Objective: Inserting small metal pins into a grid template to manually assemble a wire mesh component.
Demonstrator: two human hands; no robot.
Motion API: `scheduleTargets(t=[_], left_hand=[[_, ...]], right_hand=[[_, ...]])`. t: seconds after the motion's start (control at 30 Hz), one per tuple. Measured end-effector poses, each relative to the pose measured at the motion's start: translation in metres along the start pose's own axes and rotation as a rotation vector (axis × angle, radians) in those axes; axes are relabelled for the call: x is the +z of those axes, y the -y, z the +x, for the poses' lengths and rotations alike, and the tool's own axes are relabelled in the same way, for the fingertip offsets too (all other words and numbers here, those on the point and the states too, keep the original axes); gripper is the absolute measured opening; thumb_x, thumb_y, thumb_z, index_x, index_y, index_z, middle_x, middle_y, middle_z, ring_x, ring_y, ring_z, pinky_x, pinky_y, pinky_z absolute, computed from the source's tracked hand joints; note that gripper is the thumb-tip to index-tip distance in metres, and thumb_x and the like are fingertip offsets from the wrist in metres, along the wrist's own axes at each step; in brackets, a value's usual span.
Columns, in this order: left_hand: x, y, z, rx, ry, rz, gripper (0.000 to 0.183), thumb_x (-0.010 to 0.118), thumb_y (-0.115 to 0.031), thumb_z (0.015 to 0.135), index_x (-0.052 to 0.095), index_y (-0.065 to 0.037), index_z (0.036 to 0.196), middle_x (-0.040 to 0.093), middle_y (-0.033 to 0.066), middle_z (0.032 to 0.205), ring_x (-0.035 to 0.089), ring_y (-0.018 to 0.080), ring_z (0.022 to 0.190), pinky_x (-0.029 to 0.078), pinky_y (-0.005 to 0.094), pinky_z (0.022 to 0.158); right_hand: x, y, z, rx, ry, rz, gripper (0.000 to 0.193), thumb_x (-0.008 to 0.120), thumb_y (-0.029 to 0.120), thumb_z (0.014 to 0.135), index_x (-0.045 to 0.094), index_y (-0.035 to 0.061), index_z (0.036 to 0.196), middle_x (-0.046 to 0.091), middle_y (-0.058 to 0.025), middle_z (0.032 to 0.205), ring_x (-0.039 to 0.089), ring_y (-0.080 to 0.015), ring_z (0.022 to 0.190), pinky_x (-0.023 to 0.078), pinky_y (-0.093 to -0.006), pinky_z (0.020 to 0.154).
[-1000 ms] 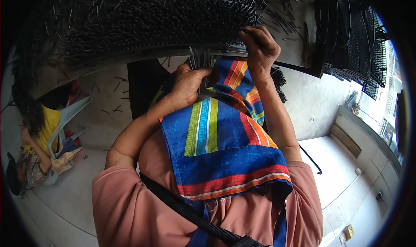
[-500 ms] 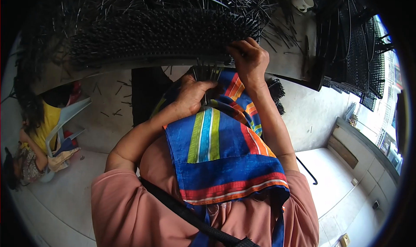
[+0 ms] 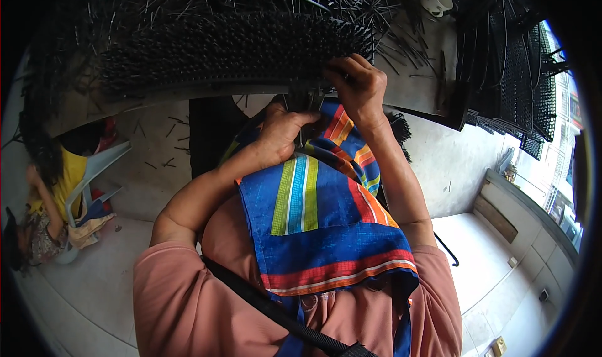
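Note:
A long black panel (image 3: 232, 53) lies across the bench in front of me, with dense rows of short dark strips standing up from it like bristles. My left hand (image 3: 280, 130) is closed around a bundle of thin dark strips (image 3: 305, 100) just below the panel's near edge, above my lap. At the right part of that edge is my right hand (image 3: 362, 86), its fingers pinched together. Whatever lies between those fingertips is too small and dark to make out. A colourful striped apron (image 3: 332, 250) covers my front.
Loose dark strips (image 3: 370, 0) are heaped behind the panel. A white cup (image 3: 436, 1) stands at the far right, near stacked black mesh panels (image 3: 527, 75). Another person (image 3: 47, 231) is at the left beside a pale chair (image 3: 88, 181). Scattered strips lie on the floor.
My right hand has shifted slightly left along the panel's near edge. The bundle in my left hand sits a little differently. At the left, the other person's arm has moved up.

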State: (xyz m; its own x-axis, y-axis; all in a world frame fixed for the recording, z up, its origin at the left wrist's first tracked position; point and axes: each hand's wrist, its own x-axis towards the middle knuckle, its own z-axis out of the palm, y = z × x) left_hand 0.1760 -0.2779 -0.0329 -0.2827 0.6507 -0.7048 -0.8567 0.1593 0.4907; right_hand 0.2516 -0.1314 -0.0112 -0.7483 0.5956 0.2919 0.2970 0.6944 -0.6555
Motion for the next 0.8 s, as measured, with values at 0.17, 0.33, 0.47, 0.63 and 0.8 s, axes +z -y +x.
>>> scheduleTargets(t=[0.17,0.33,0.47,0.63,0.8], left_hand=[[-0.005,0.003,0.001,-0.022,0.025,-0.082,0.019,0.062,0.010,0.077,0.063,0.001,0.094,0.066,0.0124,0.085,0.066,0.0226,0.072,0.056,0.0333,0.065],[-0.007,0.001,-0.001,0.004,0.078,-0.122,0.020,0.062,0.009,0.079,0.064,0.002,0.097,0.067,0.0140,0.090,0.068,0.0250,0.077,0.058,0.0358,0.069],[0.002,-0.004,-0.007,0.005,0.136,-0.095,0.025,0.059,0.013,0.077,0.063,0.001,0.099,0.067,0.0112,0.091,0.068,0.0206,0.078,0.058,0.0318,0.070],[0.003,0.001,-0.006,0.093,0.186,0.033,0.025,0.060,0.013,0.076,0.064,0.002,0.098,0.068,0.0111,0.090,0.068,0.0193,0.079,0.058,0.0314,0.070],[0.006,0.001,-0.012,0.054,0.180,0.193,0.022,0.062,0.012,0.075,0.065,0.002,0.095,0.068,0.0102,0.085,0.068,0.0184,0.076,0.059,0.0300,0.066]], right_hand=[[0.005,-0.005,-0.011,-0.062,0.005,-0.107,0.010,0.071,0.005,0.073,0.068,0.0033,0.083,0.061,-0.0102,0.073,0.061,-0.0271,0.061,0.047,-0.0317,0.054],[-0.007,0.000,-0.019,0.219,0.183,0.107,0.013,0.071,0.011,0.072,0.068,0.0012,0.080,0.063,-0.0110,0.069,0.063,-0.0235,0.060,0.048,-0.0315,0.055],[-0.009,0.009,-0.034,0.571,0.386,0.464,0.014,0.070,0.010,0.074,0.068,-0.0031,0.078,0.066,-0.0111,0.069,0.062,-0.0150,0.060,0.048,-0.0287,0.055],[-0.005,0.007,-0.050,0.794,0.209,0.836,0.008,0.068,0.007,0.079,0.068,-0.0013,0.081,0.060,-0.0014,0.064,0.054,-0.0075,0.056,0.042,-0.0222,0.052],[-0.012,0.004,-0.050,0.855,0.149,0.806,0.006,0.069,0.007,0.080,0.066,0.0017,0.077,0.056,0.0017,0.061,0.046,-0.0043,0.049,0.034,-0.0197,0.045]])
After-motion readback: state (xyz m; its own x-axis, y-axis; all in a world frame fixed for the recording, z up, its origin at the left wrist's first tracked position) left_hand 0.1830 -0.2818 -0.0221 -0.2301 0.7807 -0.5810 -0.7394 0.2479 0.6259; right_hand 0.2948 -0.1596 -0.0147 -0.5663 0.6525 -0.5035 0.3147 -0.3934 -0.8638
